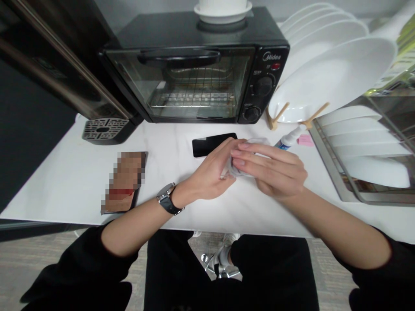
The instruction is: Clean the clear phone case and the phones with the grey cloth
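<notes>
A crumpled, pale grey, thin cloth is bunched between my two hands above the white counter. My right hand presses it with bent fingers, their tips against my left hand. My left hand, with a watch on its wrist, is closed around the cloth from the other side; most of its fingers are hidden. Whether anything lies inside the folds cannot be seen. Just behind my left hand lies a black smartphone. A small white spray bottle with a blue label stands partly hidden behind my right hand.
A black toaster oven stands at the back, a white saucer on top. Plates lean in a wooden rack at right, beside a metal dish rack. A pink item and a dark flat device lie on the counter.
</notes>
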### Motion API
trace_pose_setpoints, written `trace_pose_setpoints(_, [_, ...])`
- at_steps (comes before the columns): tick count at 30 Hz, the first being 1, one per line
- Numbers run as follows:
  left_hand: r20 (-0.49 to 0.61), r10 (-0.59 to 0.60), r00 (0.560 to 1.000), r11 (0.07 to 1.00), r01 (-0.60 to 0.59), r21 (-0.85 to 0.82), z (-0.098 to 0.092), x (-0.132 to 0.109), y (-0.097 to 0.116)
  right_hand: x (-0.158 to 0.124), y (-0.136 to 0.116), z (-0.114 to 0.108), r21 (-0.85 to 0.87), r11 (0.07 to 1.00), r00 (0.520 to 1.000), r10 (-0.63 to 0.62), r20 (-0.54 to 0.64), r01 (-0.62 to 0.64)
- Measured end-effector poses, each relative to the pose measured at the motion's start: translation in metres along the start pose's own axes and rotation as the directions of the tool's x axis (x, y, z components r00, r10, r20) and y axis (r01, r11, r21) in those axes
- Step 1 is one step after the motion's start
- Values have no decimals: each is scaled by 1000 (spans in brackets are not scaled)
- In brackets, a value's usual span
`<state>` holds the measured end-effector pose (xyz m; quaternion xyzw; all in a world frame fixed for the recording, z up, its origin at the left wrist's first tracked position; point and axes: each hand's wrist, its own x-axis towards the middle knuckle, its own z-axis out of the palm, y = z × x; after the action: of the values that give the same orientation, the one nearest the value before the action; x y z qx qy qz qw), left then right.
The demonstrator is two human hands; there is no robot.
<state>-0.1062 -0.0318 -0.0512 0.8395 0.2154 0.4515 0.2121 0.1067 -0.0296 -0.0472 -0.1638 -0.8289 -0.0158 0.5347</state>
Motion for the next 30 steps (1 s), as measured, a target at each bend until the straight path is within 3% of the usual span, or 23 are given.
trace_pose_setpoints(3, [-18, -9, 1000, 1000, 9, -9, 1, 0, -1, 9, 15, 3, -91, 978, 975, -197, -97, 189])
trace_pose_setpoints(9, [22, -87, 996, 995, 88, -53, -1, -1, 2, 10, 17, 2, -129, 986, 988, -120, -100, 106])
trace_pose_setpoints(16, [8, -112, 994, 989, 112, -95, 0, -2, 0, 15, 13, 0, 30, 997, 998, -65, -17, 66])
trace_pose_setpoints(22, [41, -87, 995, 995, 89, -36, 0, -1, 1, 18, 18, -4, 38, 995, 992, -94, -80, 97])
trace_pose_setpoints(26, [47, -93, 995, 995, 95, -36, -4, 3, 8, 18, 23, -7, -41, 997, 979, -77, -188, 70])
trace_pose_setpoints(30, [21, -68, 998, 998, 68, -17, -3, 3, 7, 16, 20, -4, -56, 995, 993, -87, -84, 82])
